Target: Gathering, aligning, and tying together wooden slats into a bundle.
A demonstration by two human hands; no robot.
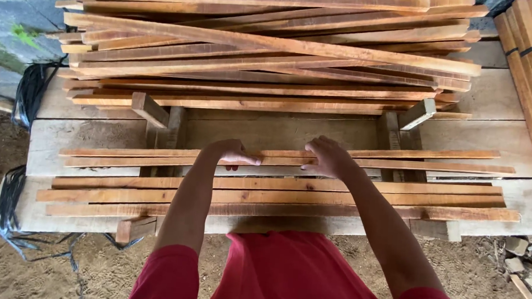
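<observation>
Outdoors on sandy ground stands a rough plank workbench (84, 137), its top of wide pale boards with blocks of wood fixed upright near the middle. At the back of it lies a big pile of slats (265, 46), long thin reddish strips stacked loosely and crossing at slight angles, likely kept there as stock within arm's reach. Nearer the person, a smaller row of slats (276, 195) lies side by side, lengthwise across the bench, so each can be slid or lifted singly. Both hands rest on the thin slat (399, 154) farthest from the body in that row. The left hand (234, 153) lies palm down with fingers curled over its edge; the right hand (326, 156) sits just beside it, fingers bent over the same strip, seemingly steadying or aligning it. Black cable (29, 91) hangs at the bench's left end, and broken stones (524, 266) lie at lower right
</observation>
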